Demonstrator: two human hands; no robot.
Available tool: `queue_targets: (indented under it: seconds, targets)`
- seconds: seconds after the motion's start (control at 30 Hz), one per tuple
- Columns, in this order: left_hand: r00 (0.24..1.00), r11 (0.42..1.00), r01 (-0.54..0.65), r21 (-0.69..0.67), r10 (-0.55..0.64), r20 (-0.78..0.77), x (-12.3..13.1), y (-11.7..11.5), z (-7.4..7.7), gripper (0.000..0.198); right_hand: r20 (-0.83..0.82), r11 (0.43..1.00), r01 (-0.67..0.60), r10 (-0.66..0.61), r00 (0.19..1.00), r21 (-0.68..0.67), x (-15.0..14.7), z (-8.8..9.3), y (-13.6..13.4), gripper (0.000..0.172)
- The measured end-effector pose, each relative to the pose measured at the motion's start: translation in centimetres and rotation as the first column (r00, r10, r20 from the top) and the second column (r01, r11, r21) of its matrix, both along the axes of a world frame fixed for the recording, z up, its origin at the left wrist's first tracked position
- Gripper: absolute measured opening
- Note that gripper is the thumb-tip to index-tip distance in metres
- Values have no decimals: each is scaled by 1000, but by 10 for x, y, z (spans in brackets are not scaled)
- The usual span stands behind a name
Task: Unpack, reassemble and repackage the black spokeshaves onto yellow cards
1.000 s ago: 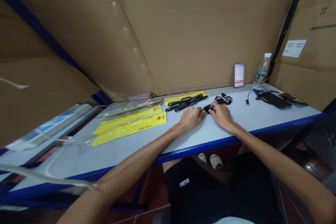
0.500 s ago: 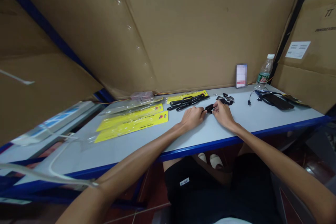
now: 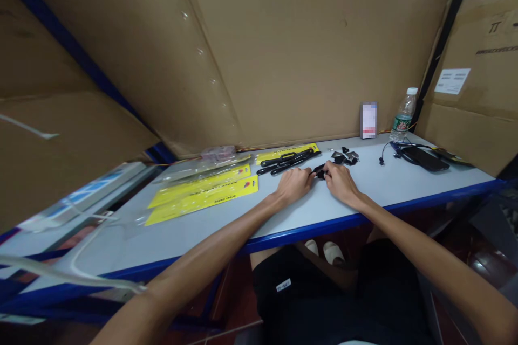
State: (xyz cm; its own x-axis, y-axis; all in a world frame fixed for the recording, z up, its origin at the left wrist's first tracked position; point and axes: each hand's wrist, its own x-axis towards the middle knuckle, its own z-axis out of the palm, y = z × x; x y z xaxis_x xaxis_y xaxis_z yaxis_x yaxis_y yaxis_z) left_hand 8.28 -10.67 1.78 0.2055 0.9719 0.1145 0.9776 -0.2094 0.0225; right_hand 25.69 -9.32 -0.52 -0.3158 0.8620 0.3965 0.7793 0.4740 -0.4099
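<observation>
My left hand (image 3: 297,183) is closed on one side of a small black part (image 3: 319,171), low over the grey tabletop. From the other side, the fingers of my right hand (image 3: 339,179) pinch the same part. What exactly it is cannot be made out, as my fingertips cover much of it. Just beyond my right hand lies a little group of black and metal pieces (image 3: 347,157). Long black bars with handle-like loops (image 3: 289,161) rest beyond my left hand, partly over a yellow card (image 3: 311,147).
Yellow cards in clear plastic packs (image 3: 218,197) lie to the left. At the right back stand a water bottle (image 3: 403,115) and an upright phone (image 3: 368,120). A dark phone (image 3: 427,158) and black cables lie nearer. Cardboard walls (image 3: 283,54) enclose the table, edged in blue (image 3: 307,235).
My right hand has shifted slightly left, closer to my left hand. Both hands stay on the small black part. The camera view has tilted a little.
</observation>
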Motion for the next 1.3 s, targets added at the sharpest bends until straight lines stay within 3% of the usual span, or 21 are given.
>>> queue_targets:
  seconds: [0.33, 0.57, 0.8, 0.97, 1.3]
  targets:
    - [997, 997, -74, 13, 73, 21, -19, 13, 3, 32, 17, 990, 123, -122, 992, -66, 0, 3, 0, 25]
    - [996, 997, -78, -16, 78, 35, -27, 24, -3, 32, -2, 971, 225, -226, 974, -86, 0, 4, -3, 24]
    - [995, 996, -86, -17, 87, 47, -34, 32, -5, 34, -100, 978, 182, -193, 976, -105, 4, -1, 9, 16]
    - [996, 997, -80, 8, 79, 36, -37, 34, -5, 35, -137, 972, 227, -233, 963, -58, 8, -2, 9, 20]
    - [997, 998, -36, 57, 32, 66, -40, 38, -6, 35, -113, 967, 247, -238, 965, 66, 66, 1, 12, 33]
